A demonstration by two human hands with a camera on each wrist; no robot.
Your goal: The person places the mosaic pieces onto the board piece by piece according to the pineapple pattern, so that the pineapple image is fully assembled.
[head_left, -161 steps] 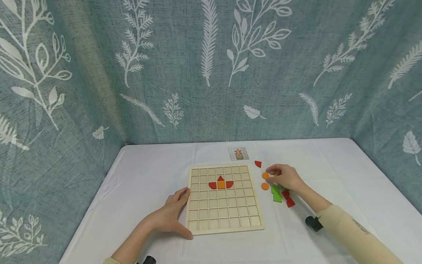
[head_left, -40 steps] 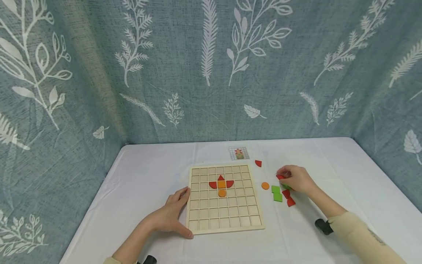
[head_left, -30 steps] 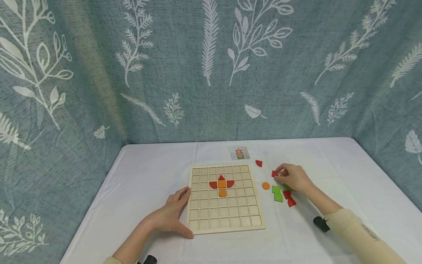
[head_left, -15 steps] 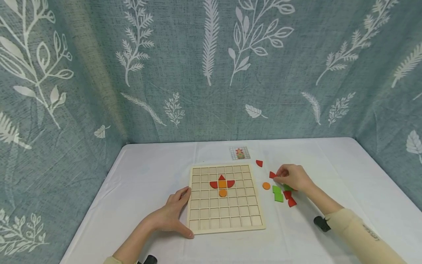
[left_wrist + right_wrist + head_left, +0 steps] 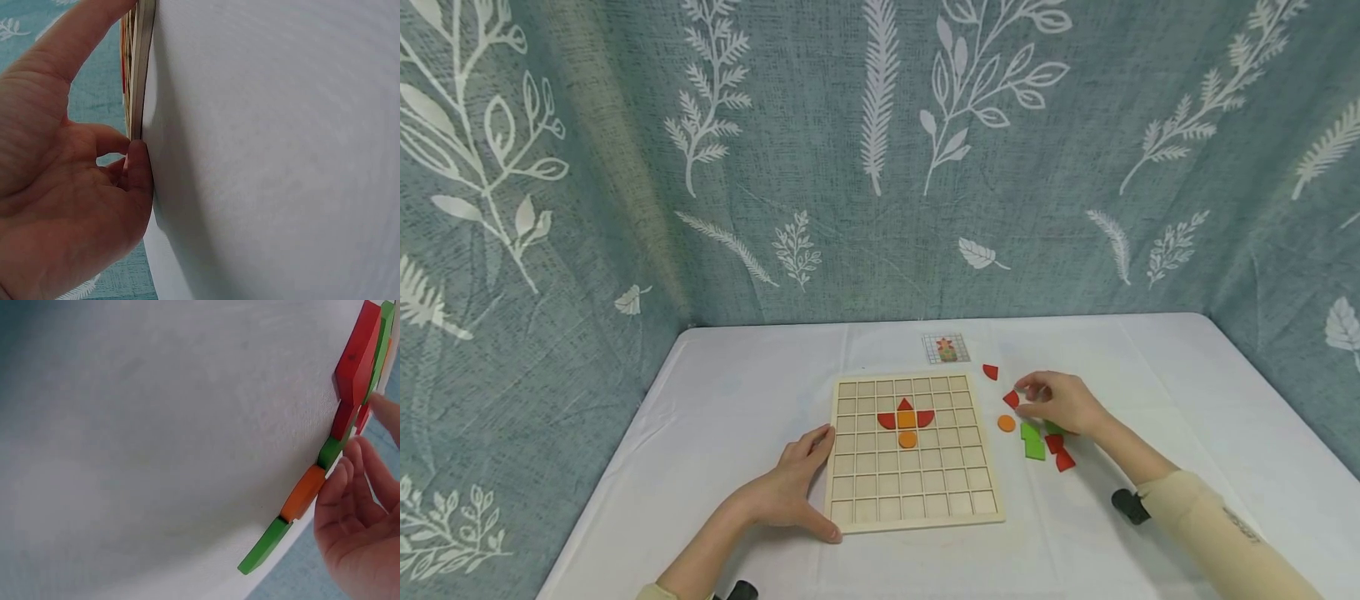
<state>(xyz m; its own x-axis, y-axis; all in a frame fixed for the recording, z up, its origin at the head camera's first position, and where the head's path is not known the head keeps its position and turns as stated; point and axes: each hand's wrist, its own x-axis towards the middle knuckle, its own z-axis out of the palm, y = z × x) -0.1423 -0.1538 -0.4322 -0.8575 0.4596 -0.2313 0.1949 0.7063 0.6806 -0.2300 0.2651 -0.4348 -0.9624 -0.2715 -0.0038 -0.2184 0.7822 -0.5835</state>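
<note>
My left hand [image 5: 790, 483] rests against the left edge of the wooden grid board [image 5: 925, 483], thumb at the lower corner and fingers along the side. In the left wrist view, fingertips touch the edge of the board [image 5: 144, 75]. On the board lie an orange square [image 5: 906, 419], a red triangle [image 5: 905, 405], two red quarter-circles [image 5: 926, 419] and an orange disc [image 5: 907, 439]. Right of it, my right hand [image 5: 1060, 402] holds a red wooden tile [image 5: 1011, 400] between thumb and fingertips, low over the table. In the right wrist view, the tile is partly hidden by the fingers [image 5: 337, 481].
Near the right hand lie another orange disc [image 5: 1006, 423], several green tiles [image 5: 1034, 450] and red tiles [image 5: 1064, 460]. A red quarter-circle [image 5: 991, 372] lies farther back, beside a pattern card [image 5: 946, 348] behind the board. A patterned curtain [image 5: 850, 250] hangs beyond the table.
An orange disc from beside the board now lies on it below the orange square. My right hand picked up a red tile, moved it left and turned it. My left hand stays put.
</note>
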